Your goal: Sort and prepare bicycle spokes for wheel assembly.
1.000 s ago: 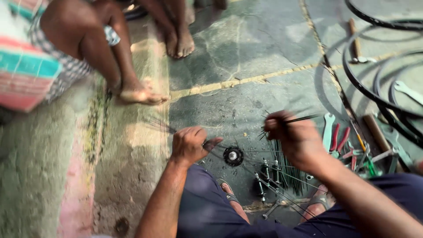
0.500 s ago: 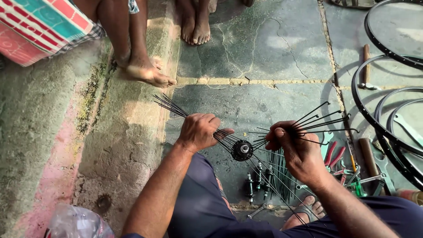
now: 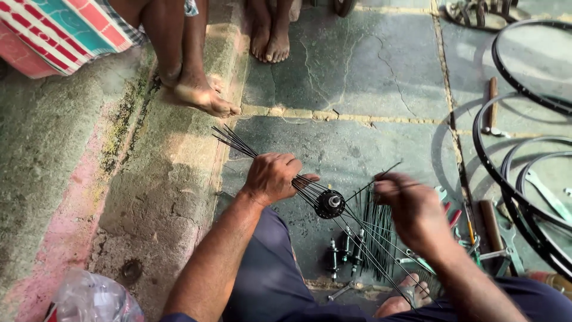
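Head view: left hand (image 3: 273, 177) grips a bundle of black spokes (image 3: 233, 142) beside the wheel hub (image 3: 329, 204), held above the stone floor (image 3: 357, 77); right hand (image 3: 411, 209) pinches one spoke (image 3: 381, 177).

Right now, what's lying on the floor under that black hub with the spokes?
Under the black hub lie spare hubs and a bundle of loose spokes on the stone floor. The right hand covers what lies beyond.
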